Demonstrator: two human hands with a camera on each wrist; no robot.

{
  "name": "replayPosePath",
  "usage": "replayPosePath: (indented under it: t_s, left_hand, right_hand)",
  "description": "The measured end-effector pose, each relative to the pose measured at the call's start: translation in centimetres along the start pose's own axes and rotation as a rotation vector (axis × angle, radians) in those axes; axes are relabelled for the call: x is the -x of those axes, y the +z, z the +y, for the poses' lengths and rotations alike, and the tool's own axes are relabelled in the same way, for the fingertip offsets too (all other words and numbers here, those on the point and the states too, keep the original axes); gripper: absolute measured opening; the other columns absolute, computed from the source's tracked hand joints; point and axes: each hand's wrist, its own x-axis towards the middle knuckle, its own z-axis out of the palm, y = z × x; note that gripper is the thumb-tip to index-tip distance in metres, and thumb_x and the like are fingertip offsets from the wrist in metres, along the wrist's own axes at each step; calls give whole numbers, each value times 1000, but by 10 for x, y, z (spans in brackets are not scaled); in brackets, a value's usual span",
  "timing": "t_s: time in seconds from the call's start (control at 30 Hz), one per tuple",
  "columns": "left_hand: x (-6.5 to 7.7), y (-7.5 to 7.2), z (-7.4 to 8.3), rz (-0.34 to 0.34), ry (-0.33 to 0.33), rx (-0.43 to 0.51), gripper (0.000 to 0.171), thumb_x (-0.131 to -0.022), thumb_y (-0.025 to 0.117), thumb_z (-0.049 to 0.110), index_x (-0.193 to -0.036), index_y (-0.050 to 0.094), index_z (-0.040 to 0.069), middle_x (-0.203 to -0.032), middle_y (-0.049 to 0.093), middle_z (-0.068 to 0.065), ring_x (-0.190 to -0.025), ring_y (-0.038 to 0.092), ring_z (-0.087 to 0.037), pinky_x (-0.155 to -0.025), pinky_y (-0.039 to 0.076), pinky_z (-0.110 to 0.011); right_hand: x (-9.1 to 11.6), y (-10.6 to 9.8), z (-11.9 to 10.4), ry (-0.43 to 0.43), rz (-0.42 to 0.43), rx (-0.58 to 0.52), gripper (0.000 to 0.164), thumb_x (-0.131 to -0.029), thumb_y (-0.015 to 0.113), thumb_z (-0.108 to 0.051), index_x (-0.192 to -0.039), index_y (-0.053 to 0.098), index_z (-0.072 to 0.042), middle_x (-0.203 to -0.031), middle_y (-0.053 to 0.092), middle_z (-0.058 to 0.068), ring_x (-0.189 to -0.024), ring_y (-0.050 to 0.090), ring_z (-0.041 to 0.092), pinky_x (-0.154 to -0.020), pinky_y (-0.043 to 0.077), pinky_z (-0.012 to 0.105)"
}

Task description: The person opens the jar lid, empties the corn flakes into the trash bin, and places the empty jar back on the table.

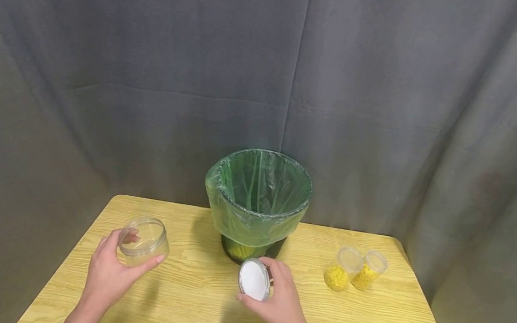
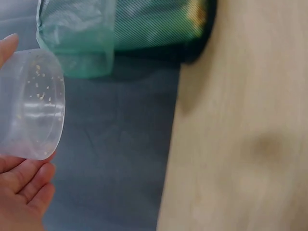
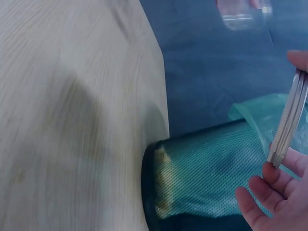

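My left hand [image 1: 110, 271] grips a clear plastic jar [image 1: 144, 246] by its sides, its open mouth up, above the left part of the table. A few pale crumbs cling inside the jar [image 2: 41, 103] in the left wrist view. Thumb and fingers of my right hand [image 1: 281, 299] pinch a silver-rimmed round lid [image 1: 255, 280] by its edge, its white face turned toward me. In the right wrist view the lid [image 3: 288, 120] shows edge-on. The lid is in front of a mesh waste bin [image 1: 243, 250] lined with a green bag [image 1: 252, 227].
Two clear containers with yellow bits, a wider one [image 1: 337, 276] and a narrower one [image 1: 367, 276], stand side by side on the right of the wooden table [image 1: 191, 299]. Behind the table hangs a grey curtain [image 1: 176, 98]. The bin stands by the far table edge.
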Motion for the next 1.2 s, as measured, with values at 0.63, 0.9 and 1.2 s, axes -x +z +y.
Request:
replayPosePath:
  t_s: [0.63, 0.9, 1.2]
  left_hand:
    - [9, -5, -59, -266, -1, -73, 88, -57, 83, 54, -128, 49, 14, -117, 55, -9, -109, 46, -33, -80, 35, -52]
    - [9, -4, -80, -352, -48, -82, 94, -58, 84, 52, -131, 44, 9, -121, 52, -16, -110, 46, -36, -80, 38, -54]
    - [12, -4, -95, -393, -71, -81, 98, -55, 87, 45, -132, 42, 6, -121, 51, -22, -106, 49, -41, -77, 41, -59]
  right_hand:
    - [-33, 40, -33, -98, -118, 48, 79, -60, 76, -62, -121, 47, -21, -107, 49, -11, -102, 43, 11, -77, 45, 34]
    - [-51, 68, -46, -140, -153, 95, 86, -53, 81, -57, -121, 45, -18, -106, 47, -11, -102, 41, 8, -81, 43, 29]
    - [-58, 99, -46, -151, -201, 137, 87, -49, 83, -58, -119, 49, -19, -106, 46, -10, -99, 39, 8, -81, 42, 27]
